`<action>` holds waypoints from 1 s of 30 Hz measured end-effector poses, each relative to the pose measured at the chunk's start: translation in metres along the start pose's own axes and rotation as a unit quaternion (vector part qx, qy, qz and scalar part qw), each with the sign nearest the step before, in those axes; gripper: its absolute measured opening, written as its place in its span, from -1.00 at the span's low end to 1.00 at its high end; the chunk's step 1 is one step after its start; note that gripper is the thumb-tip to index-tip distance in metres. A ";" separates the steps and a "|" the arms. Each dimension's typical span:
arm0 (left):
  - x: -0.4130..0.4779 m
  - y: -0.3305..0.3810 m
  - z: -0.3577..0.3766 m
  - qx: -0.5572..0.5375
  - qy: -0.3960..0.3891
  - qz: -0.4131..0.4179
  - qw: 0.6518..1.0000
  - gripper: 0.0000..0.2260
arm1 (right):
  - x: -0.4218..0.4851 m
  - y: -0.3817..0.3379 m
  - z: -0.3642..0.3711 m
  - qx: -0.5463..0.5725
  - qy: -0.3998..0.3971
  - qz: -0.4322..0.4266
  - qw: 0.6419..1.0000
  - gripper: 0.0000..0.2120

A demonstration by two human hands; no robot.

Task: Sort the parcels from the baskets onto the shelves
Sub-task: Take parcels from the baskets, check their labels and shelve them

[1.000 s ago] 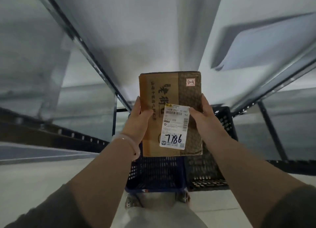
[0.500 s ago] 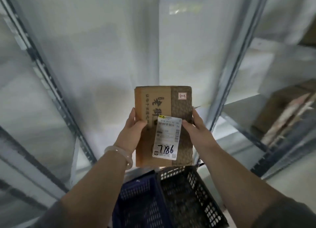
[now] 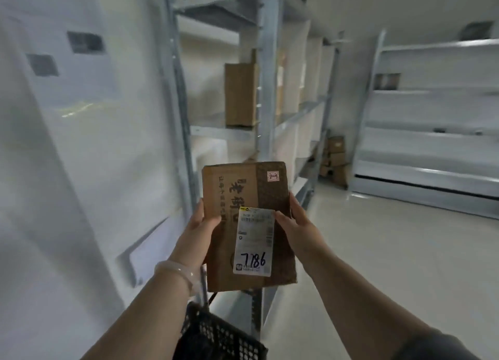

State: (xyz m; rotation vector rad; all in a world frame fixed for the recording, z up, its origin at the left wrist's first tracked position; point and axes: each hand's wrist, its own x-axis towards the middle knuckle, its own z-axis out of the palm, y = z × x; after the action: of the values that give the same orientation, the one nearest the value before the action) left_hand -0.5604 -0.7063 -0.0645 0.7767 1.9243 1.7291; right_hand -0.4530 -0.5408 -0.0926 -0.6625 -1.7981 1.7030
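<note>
Shelving aisle: the parcel (image 3: pixel 243 197) stands upright between both hands, the left hand (image 3: pixel 197 232) gripping its left edge and the right hand (image 3: pixel 299 230) its right. A rack (image 3: pixel 266 89) post rises just beyond, with a box (image 3: pixel 240 94) shelved above. A basket (image 3: pixel 216 335) sits below the left wrist. Earlier, two baskets showed below the hands.

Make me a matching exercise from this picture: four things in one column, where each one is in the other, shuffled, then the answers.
Things:
1. brown cardboard parcel
2. white shipping label
3. black plastic mesh basket
4. pale translucent bangle

Places:
A. on the left wrist
B. gripped by the left hand and right hand
C. at the bottom edge of the view
D. stuck on the parcel's front

Pairs: 1-B, 2-D, 3-C, 4-A
</note>
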 end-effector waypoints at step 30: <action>0.254 0.082 0.523 -0.019 -0.202 0.105 0.974 -0.70 | 0.190 -0.007 -0.522 0.045 0.155 -0.093 0.982 -0.45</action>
State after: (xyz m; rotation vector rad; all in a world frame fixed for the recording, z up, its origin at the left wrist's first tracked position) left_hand -0.3985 -0.1424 -0.0359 1.2466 1.5757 1.5653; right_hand -0.2236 -0.0355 -0.0585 -0.6585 -1.5074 1.4575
